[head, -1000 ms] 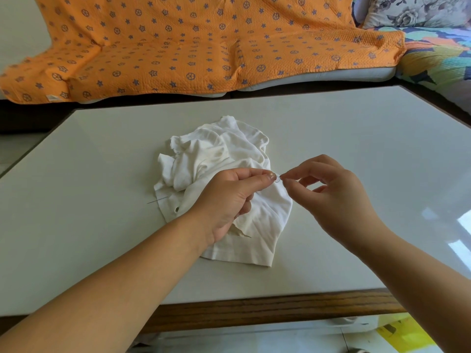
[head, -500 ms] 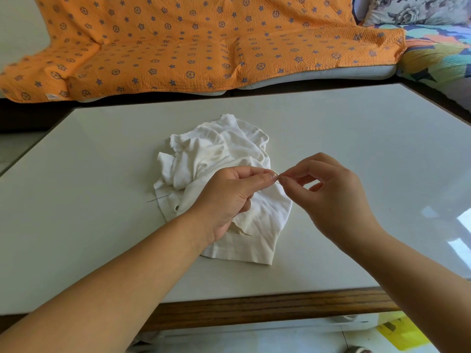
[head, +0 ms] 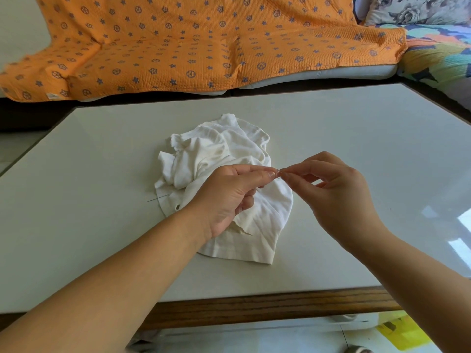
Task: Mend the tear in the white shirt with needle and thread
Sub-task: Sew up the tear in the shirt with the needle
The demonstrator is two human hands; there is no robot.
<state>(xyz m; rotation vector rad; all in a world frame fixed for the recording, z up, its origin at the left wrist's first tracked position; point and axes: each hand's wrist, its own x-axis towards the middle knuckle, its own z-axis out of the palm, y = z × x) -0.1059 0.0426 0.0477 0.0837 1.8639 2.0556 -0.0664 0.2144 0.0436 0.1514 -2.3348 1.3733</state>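
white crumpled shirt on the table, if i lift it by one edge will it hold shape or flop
Likely floppy: the crumpled white fabric shirt lies in soft folds and creases, so it would probably drape and unfold. It looks thin, so probably light. The thin metal needle resting across its left hem could slide off onto the pale table.

A: Entry one, thread (head: 278,174)?
B: Faint loop pinched where left hand (head: 229,197) meets right hand (head: 336,197); its run too fine to trace.
A: Entry two, white shirt (head: 224,149)?
B: Middle hidden under the left hand; tear (head: 240,231) half covered.
A: Entry three, needle (head: 157,198)?
B: Eye too small to tell.
A: Orange blanket (head: 204,42)?
B: Cut by top and left edges.
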